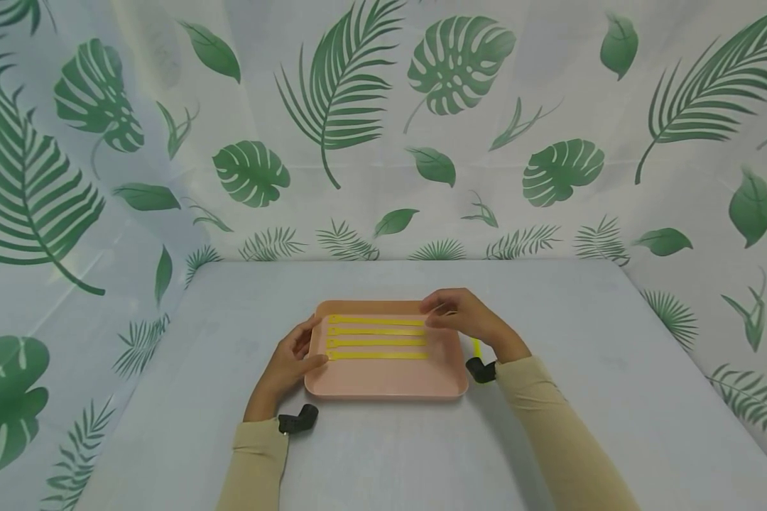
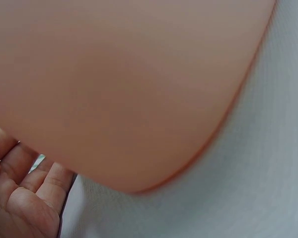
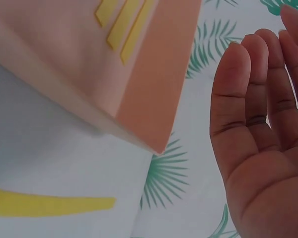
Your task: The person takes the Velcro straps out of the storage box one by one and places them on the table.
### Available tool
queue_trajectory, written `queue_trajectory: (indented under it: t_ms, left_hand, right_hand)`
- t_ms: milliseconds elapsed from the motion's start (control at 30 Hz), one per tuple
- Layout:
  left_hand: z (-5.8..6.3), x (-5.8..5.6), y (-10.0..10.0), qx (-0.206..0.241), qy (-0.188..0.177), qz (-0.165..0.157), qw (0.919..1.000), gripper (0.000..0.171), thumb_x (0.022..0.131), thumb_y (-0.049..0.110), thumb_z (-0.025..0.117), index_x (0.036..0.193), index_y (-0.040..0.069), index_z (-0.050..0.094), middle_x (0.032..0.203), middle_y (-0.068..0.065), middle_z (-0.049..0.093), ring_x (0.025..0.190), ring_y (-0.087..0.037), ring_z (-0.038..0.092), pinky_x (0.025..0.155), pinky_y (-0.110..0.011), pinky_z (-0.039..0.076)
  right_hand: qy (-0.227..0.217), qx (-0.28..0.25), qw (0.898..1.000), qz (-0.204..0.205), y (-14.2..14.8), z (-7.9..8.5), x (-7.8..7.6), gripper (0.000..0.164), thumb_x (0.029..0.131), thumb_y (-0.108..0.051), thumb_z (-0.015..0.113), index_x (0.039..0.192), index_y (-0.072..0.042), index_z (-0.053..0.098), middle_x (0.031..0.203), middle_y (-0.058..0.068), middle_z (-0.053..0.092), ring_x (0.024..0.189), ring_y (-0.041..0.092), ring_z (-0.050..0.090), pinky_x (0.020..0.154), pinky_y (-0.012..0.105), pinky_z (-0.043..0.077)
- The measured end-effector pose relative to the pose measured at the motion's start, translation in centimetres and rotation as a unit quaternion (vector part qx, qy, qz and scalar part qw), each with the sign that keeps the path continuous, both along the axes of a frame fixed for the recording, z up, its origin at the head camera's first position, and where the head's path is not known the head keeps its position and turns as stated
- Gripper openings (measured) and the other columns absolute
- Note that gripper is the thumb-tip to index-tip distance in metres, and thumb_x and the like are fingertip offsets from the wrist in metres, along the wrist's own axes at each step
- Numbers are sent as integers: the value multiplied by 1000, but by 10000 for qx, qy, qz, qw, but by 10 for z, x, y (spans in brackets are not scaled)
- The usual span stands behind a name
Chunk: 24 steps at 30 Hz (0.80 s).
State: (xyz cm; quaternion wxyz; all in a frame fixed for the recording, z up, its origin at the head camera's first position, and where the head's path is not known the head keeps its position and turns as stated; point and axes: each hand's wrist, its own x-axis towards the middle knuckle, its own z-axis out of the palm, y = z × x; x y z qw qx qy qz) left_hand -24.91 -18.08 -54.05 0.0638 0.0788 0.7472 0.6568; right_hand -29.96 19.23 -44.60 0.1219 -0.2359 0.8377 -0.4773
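A pink tray [image 1: 383, 383] stands on the table with several flat yellow strips [image 1: 377, 343] lying side by side in it, each wider at its left end. My left hand [image 1: 290, 362] grips the tray's left side, thumb over the rim and fingers along the outside; some of its fingers show beside the tray in the left wrist view. Over the tray's far right corner, my right hand [image 1: 463, 314] has its fingertips close to the right end of the farthest strip. In the right wrist view, its fingers [image 3: 231, 99] are loosely bent, with nothing visible in them.
Another yellow strip [image 3: 49, 203] lies on the table right of the tray, partly hidden by my right wrist in the head view. The pale tabletop [image 1: 383, 461] runs back to a leaf-printed curtain [image 1: 371, 213], which also hangs at both sides.
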Motion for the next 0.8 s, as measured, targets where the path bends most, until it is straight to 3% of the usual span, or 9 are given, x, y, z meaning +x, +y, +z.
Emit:
queue_trajectory:
  t_ms: [167,333,567,800]
  left_hand:
    - [2,2,-1,-23,-21,23,10000,86,90,-6,81,164,-8,36,175,-25,26,161,-41,27,131,-43,27]
    - [3,2,-2,18,-70,17,10000,86,91,-7,80,164,-8,35,176,-24,25,162,-41,25,132,-44,25]
    - [2,3,-2,101,94,-36,9999,86,90,-6,80,163,-9,35,174,-27,27,161,-44,27,132,-47,26]
    - [-3,0,-1,37,380,-17,9993,86,88,-2,82,162,-8,39,171,-30,31,157,-47,33,129,-41,32]
  right_hand:
    - [-159,-28,9996,249,-10,-2,-3,28,96,6,74,123,14,71,121,29,74,100,26,73,97,44,62]
    - [-72,-19,9987,511,-19,-6,-6,26,94,6,76,118,14,72,116,26,76,97,22,72,97,42,61]
    - [-43,-4,9975,704,-29,-12,-12,26,93,8,77,117,16,72,115,25,77,100,25,74,97,38,60]
    - [49,5,9952,975,-39,-20,-17,24,92,11,76,115,17,72,112,27,77,103,35,75,98,40,62]
